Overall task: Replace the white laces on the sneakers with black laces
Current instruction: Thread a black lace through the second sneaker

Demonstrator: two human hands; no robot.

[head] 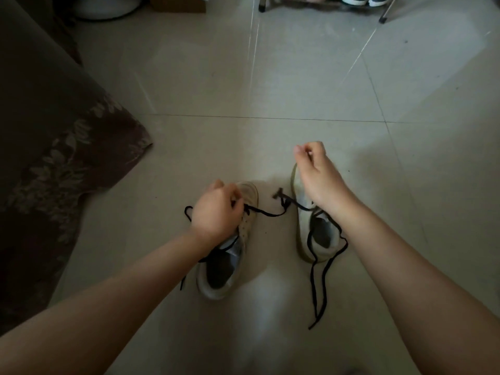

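Two white sneakers stand side by side on the tiled floor, toes pointing away from me. My left hand (pixel 216 209) grips a black lace (pixel 267 213) over the eyelets of the left sneaker (pixel 230 266). That lace runs right to a bunched end (pixel 280 193) between the shoes. My right hand (pixel 316 174) hovers above the toe of the right sneaker (pixel 304 228), fingertips pinched together; a black lace leads up under its palm. A long black lace tail (pixel 318 293) trails from the right sneaker toward me. No white lace shows.
A dark floral cloth (pixel 54 158) hangs down to the floor on the left. At the far edge stand a shoe rack on metal legs (pixel 382 18) with striped shoes (pixel 362 0), a cardboard box (pixel 176 4) and a white basin (pixel 105 6).
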